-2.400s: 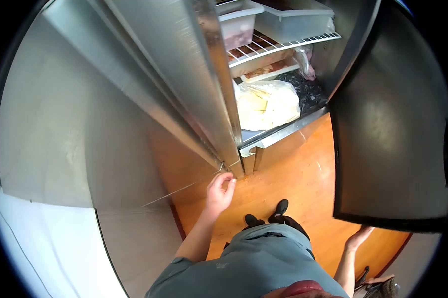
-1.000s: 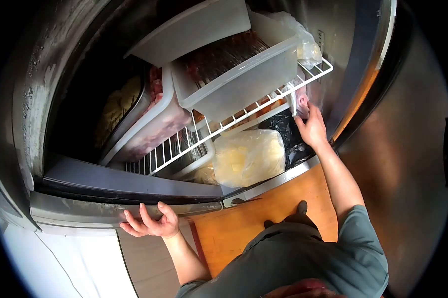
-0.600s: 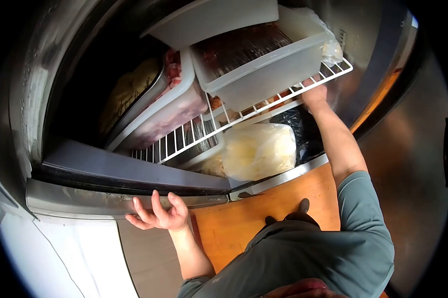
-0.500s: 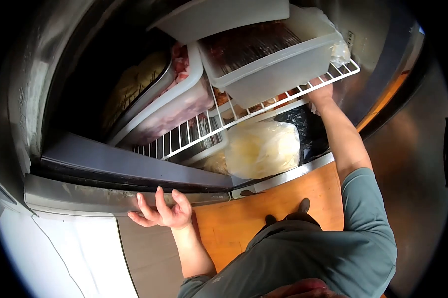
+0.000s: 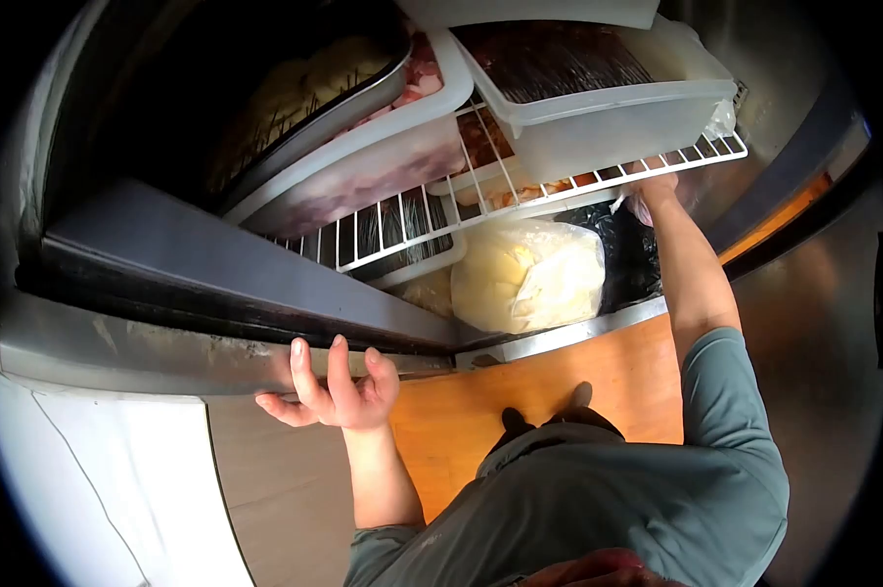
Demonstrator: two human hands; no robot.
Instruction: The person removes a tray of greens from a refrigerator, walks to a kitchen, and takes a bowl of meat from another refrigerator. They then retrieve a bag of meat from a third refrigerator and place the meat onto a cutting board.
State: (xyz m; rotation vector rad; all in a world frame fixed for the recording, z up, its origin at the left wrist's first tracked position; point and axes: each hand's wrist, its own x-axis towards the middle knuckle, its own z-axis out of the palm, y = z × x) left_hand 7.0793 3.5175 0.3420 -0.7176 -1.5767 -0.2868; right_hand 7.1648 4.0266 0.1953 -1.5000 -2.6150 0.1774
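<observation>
My left hand (image 5: pixel 336 383) is open with fingers spread and holds nothing; its fingertips are right by the metal edge of the fridge door (image 5: pixel 158 347). My right hand (image 5: pixel 654 180) reaches into the fridge, just below the right front of the white wire shelf (image 5: pixel 417 235). The wire and the dark interior hide its fingers, so I cannot tell what they grip. Close beneath it show a pinkish plastic bag (image 5: pixel 641 209) and a black plastic bag (image 5: pixel 625 256). A clear bag of pale yellow food (image 5: pixel 534 279) lies to the left on the fridge bottom.
On the wire shelf stand a translucent tub with dark, film-covered contents (image 5: pixel 608 132), a tub of pink and red meat (image 5: pixel 363 186) and a metal tray (image 5: pixel 329 112). Another film-covered container (image 5: pixel 431 259) sits below. Wooden floor (image 5: pixel 441 421) lies under my feet.
The view has shifted, so the shelf and tubs appear further right. My right hand stays under the shelf, with more of the pinkish bag showing. My left hand remains spread by the door edge.
</observation>
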